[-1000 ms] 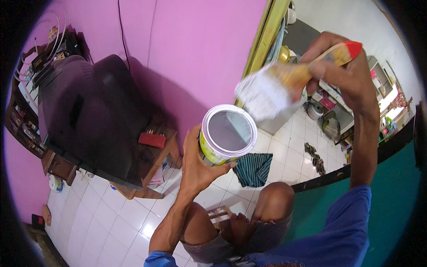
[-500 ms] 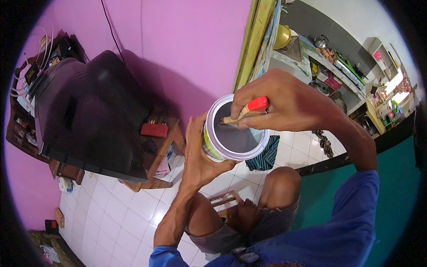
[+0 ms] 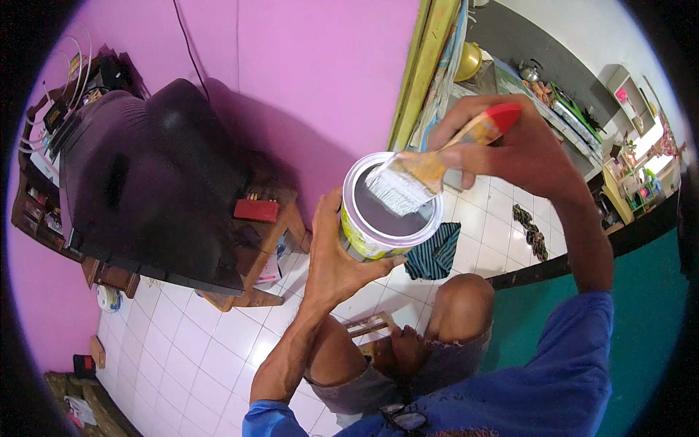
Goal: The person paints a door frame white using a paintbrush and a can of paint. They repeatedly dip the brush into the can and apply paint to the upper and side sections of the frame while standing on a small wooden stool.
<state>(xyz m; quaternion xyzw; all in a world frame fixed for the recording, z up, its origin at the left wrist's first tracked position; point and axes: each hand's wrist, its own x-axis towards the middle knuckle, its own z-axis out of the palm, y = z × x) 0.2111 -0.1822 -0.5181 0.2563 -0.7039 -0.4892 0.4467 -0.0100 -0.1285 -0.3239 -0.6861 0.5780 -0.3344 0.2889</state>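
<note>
Beside a pink wall (image 3: 313, 65), pinches a red-tipped wooden paintbrush (image 3: 424, 169) in the nearly closed right hand (image 3: 513, 153) over an open, white-rimmed round can (image 3: 366, 242), cups that in the half-open left hand (image 3: 341, 269), apparently wipes off white paint (image 3: 399, 191) and calls next for a drip-free lift.

Right grip (image 3: 520, 154) holds paintbrush (image 3: 428, 166) (white-bristled) over can (image 3: 366, 242).

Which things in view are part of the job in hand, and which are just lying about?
In use:
- can, gripped by the left hand
- brush, bristles white, held at the can's mouth by the right hand

Lying about:
- TV
- red box
- striped cloth on the floor
- kettle
</note>
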